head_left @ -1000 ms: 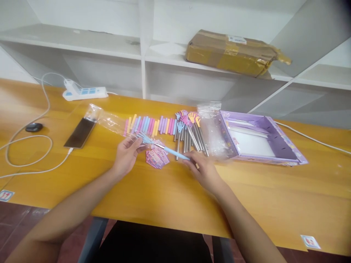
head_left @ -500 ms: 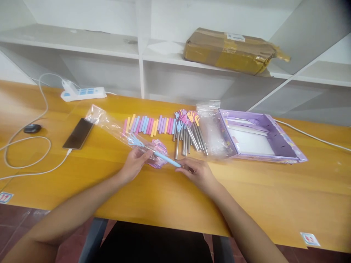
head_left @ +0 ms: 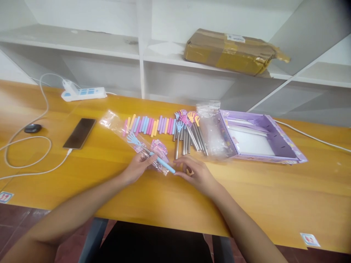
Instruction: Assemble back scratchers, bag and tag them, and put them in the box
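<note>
A light-blue back scratcher (head_left: 161,163) with a hand-shaped head lies slantwise in my left hand (head_left: 138,167), which is closed around its shaft near the handle. A clear plastic sleeve (head_left: 109,119) lies along the scratcher, its lower end by the handle; whether it surrounds the handle I cannot tell. At the handle's end is my right hand (head_left: 196,173), thumb and forefinger apart, the thumb at or almost at the tip. Just beyond lie pink printed cards (head_left: 159,147), coloured handle tubes (head_left: 149,125) in a row, and a pile of metal-shafted scratchers (head_left: 189,135).
Right of the pile are clear bags (head_left: 215,135) and an open purple box (head_left: 285,142). A phone (head_left: 79,133) on a cable, a black mouse (head_left: 32,128) and a power strip (head_left: 83,94) are on the left. A taped carton (head_left: 230,51) sits on the shelf.
The scratcher and sleeve have shifted down and slightly left at the handle end. The sleeve's far end has moved right, away from the phone. My right finger and thumb have parted.
</note>
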### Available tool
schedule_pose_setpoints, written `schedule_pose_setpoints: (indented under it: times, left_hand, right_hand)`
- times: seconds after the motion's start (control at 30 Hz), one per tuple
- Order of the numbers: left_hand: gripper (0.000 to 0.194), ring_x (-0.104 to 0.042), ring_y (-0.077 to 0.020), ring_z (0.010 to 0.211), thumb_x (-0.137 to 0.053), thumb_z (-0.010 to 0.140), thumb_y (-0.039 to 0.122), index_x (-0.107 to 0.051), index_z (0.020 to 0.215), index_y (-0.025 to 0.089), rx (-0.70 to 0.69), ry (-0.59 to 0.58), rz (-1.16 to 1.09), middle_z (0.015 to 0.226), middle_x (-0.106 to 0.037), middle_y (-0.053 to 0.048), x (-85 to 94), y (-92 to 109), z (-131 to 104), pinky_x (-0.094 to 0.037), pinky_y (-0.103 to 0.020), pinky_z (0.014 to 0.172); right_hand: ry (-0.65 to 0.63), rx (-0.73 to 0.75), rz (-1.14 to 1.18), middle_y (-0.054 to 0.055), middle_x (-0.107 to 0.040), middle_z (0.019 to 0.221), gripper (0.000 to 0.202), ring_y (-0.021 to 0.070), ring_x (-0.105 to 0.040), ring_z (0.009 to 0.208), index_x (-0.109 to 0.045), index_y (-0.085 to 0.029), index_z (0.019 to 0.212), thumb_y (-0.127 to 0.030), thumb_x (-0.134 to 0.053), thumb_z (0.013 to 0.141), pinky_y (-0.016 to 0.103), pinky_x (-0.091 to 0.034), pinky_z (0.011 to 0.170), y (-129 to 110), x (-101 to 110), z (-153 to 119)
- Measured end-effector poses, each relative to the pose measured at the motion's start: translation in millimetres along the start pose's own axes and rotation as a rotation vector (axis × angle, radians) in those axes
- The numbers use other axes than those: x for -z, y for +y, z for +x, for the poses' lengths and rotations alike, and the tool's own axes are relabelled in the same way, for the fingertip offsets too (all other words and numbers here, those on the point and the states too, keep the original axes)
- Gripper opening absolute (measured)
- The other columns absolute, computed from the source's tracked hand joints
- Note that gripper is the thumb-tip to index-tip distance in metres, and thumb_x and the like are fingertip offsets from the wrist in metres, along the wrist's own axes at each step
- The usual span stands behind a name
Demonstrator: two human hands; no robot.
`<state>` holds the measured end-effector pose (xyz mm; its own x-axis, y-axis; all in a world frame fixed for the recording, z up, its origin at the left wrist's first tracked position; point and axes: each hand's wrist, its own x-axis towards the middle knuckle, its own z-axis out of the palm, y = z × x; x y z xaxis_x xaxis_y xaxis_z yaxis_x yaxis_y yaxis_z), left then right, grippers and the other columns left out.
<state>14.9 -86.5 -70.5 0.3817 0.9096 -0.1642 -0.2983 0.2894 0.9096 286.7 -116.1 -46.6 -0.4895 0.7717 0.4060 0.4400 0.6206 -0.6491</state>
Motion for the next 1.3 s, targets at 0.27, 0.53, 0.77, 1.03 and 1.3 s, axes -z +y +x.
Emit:
schedule_pose_setpoints:
  times: [0.27,0.53,0.77,1.03,1.3]
  left_hand:
    - [0.036,-0.079,-0.0252,0.082,-0.077,0.095,0.055,-0.083,0.097,0.019,0.024,-0.195,0.206,0.092,-0.083,-0.010,-3.7,-12,-9,-0.065,-0.037,0.079]
    - [0.036,-0.078,-0.0253,0.085,-0.076,0.096,0.055,-0.083,0.105,0.021,0.041,-0.304,0.268,0.093,-0.082,-0.010,-15.9,-17,-23,-0.062,-0.035,0.080]
    - [0.039,-0.077,-0.0269,0.094,-0.078,0.094,0.058,-0.084,0.106,0.021,-0.009,-0.165,0.267,0.102,-0.083,-0.010,-11.6,-4,-17,-0.061,-0.038,0.087]
    - [0.042,-0.073,-0.0192,0.077,-0.081,0.092,0.057,-0.081,0.101,0.016,0.019,-0.130,0.169,0.092,-0.078,-0.008,-1.8,-2,-7,-0.061,-0.033,0.076]
    - [0.046,-0.071,-0.0168,0.073,-0.078,0.095,0.057,-0.074,0.111,0.014,0.051,-0.156,0.121,0.092,-0.075,-0.006,-3.2,0,-8,-0.060,-0.032,0.073]
  right_hand:
    - [-0.053,-0.030,0.006,0.009,-0.071,0.114,0.038,0.0151,-0.065,0.071,-0.062,-0.026,0.137,-0.038,-0.074,0.102,0.033,-0.062,0.069,-8,-5,-1]
    - [-0.126,-0.021,-0.004,0.008,-0.070,0.113,0.041,0.0157,-0.067,0.072,-0.059,-0.025,0.138,-0.039,-0.074,0.103,0.032,-0.060,0.069,-14,-14,-1]
    - [-0.140,0.035,0.002,0.007,-0.067,0.108,0.072,0.0163,-0.065,0.070,-0.049,-0.026,0.151,-0.057,-0.080,0.093,0.033,-0.060,0.067,-11,-12,-3]
    - [-0.009,0.228,-0.195,0.008,-0.065,0.112,0.020,0.0176,-0.070,0.093,-0.069,-0.024,0.119,-0.010,-0.060,0.107,0.028,-0.056,0.073,-10,-9,-5]
    - [0.075,0.293,-0.223,0.010,-0.065,0.120,0.014,0.0111,-0.062,0.075,-0.070,-0.021,0.111,-0.010,-0.064,0.105,0.026,-0.052,0.064,-16,-5,-4]
